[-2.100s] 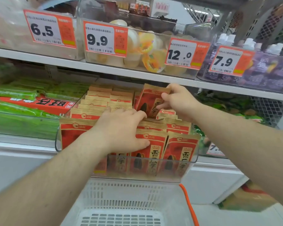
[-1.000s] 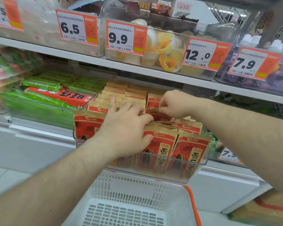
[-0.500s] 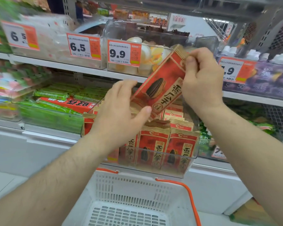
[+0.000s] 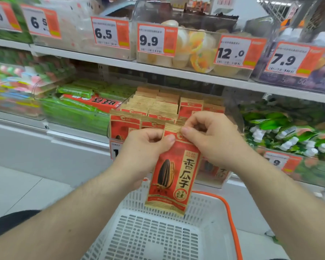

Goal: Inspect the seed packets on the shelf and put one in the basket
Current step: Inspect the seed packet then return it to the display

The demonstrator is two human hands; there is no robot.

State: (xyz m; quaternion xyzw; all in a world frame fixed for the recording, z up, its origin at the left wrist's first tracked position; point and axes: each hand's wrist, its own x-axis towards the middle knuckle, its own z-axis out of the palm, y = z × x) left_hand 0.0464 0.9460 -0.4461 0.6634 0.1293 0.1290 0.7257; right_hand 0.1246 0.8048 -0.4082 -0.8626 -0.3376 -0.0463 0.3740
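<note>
I've got one seed packet up in front of me, hanging upright with its printed face toward the camera, above the far rim of the white basket. Both hands are on its top edge: my left hand pinches the left corner between thumb and curled fingers, my right hand pinches the right corner the same way. The packet's bottom seam dangles over the basket, not touching it as far as I can tell. Behind my hands, the rest of the packets stand in rows in a clear bin on the shelf. Green bags fill the bin to the left. An orange handle curves down the basket's right side.
</note>
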